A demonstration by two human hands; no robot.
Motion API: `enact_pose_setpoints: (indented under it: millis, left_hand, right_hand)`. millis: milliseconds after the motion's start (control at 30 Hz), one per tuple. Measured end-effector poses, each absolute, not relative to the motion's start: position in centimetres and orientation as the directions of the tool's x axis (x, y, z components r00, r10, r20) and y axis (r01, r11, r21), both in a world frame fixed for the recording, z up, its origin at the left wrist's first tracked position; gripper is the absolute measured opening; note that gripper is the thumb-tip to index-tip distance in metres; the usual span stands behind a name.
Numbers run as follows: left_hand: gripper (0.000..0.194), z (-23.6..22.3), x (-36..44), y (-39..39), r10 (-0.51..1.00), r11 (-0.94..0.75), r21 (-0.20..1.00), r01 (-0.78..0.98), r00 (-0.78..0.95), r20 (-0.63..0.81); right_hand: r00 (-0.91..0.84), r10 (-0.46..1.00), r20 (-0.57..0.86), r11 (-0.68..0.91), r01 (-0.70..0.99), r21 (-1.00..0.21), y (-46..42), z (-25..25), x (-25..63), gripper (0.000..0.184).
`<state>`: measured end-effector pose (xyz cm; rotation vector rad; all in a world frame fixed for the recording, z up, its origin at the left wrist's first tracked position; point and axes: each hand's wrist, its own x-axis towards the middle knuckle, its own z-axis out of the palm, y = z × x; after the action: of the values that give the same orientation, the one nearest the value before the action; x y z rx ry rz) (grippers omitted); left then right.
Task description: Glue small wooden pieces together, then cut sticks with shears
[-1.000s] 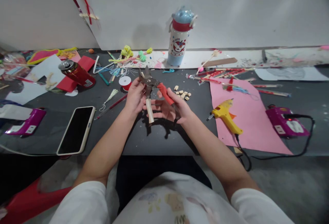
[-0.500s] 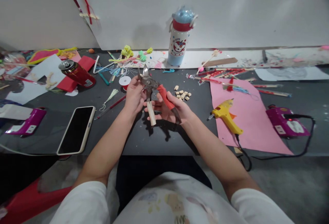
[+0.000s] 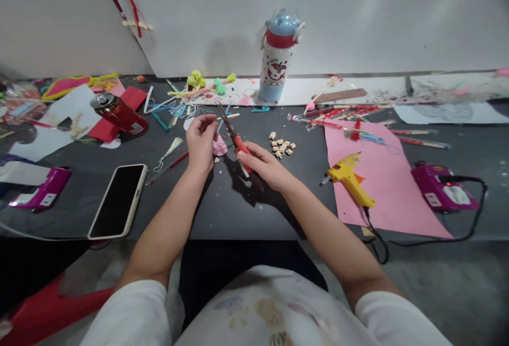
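My right hand (image 3: pixel 262 163) is wrapped around the red-handled pruning shears (image 3: pixel 239 144), seen nearly edge-on, blades pointing away from me. My left hand (image 3: pixel 202 139) is closed, thumb and fingertips together, just left of the blades. From its fingertips a thin pale wooden stick (image 3: pixel 234 115) runs across to the blades. Whether the blades touch it, I cannot tell. Right of the shears lies a small pile of short cut wood pieces (image 3: pixel 282 148). A pink scrap (image 3: pixel 219 145) lies under the blades.
A water bottle (image 3: pixel 276 65) stands at the back. To the left are a phone (image 3: pixel 117 201) and a tilted red can (image 3: pixel 119 114). On the right, a yellow glue gun (image 3: pixel 353 179) lies on pink paper (image 3: pixel 392 192), its cord leading towards a purple power box (image 3: pixel 443 187).
The shears have turned from flat to edge-on. My left hand has come off them, moved slightly up and left, and now pinches the thin stick. My right hand has closed around the handles.
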<state>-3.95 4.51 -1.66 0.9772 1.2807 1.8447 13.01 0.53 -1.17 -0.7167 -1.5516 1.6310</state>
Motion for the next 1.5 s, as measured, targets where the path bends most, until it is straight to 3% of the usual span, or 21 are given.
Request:
enact_pose_setpoints:
  millis: [267,400,500,700,800,1200,1500]
  left_hand:
    - [0.011,-1.5,-4.9,4.1,0.745,-0.416,0.854,0.312,-0.422,0.517]
    - [0.008,-1.2,-5.2,3.8,0.714,-0.431,0.806,0.405,-0.392,0.58]
    - [0.007,-1.0,-5.3,3.6,0.721,-0.412,0.792,0.451,-0.37,0.586]
    - [0.015,-0.7,-5.1,3.4,0.721,-0.416,0.797,0.438,-0.376,0.583]
    - [0.016,-0.7,-4.9,3.4,0.722,-0.43,0.8,0.419,-0.371,0.583]
    - [0.016,-0.9,-4.7,3.4,0.713,-0.43,0.801,0.416,-0.388,0.584]
    - [0.018,-1.3,-4.6,3.5,0.769,-0.408,0.864,0.296,-0.4,0.5]
  right_hand:
    - [-0.537,0.832,0.136,0.158,-0.005,-0.987,0.7,-1.4,13.4,0.027]
    - [-0.523,0.839,0.152,0.182,0.007,-0.983,0.7,-1.6,13.4,0.028]
    - [-0.519,0.847,0.116,0.115,-0.034,-0.993,0.6,-1.5,13.5,0.028]
    - [-0.61,0.791,-0.047,-0.218,-0.209,-0.953,0.3,-0.7,13.8,0.033]
    - [-0.626,0.777,-0.07,-0.301,-0.271,-0.914,0.3,-0.4,13.8,0.037]
    - [-0.625,0.78,-0.03,-0.246,-0.263,-0.933,0.3,-0.4,13.6,0.034]
    - [-0.619,0.784,-0.033,-0.218,-0.226,-0.949,0.4,-0.5,13.7,0.034]
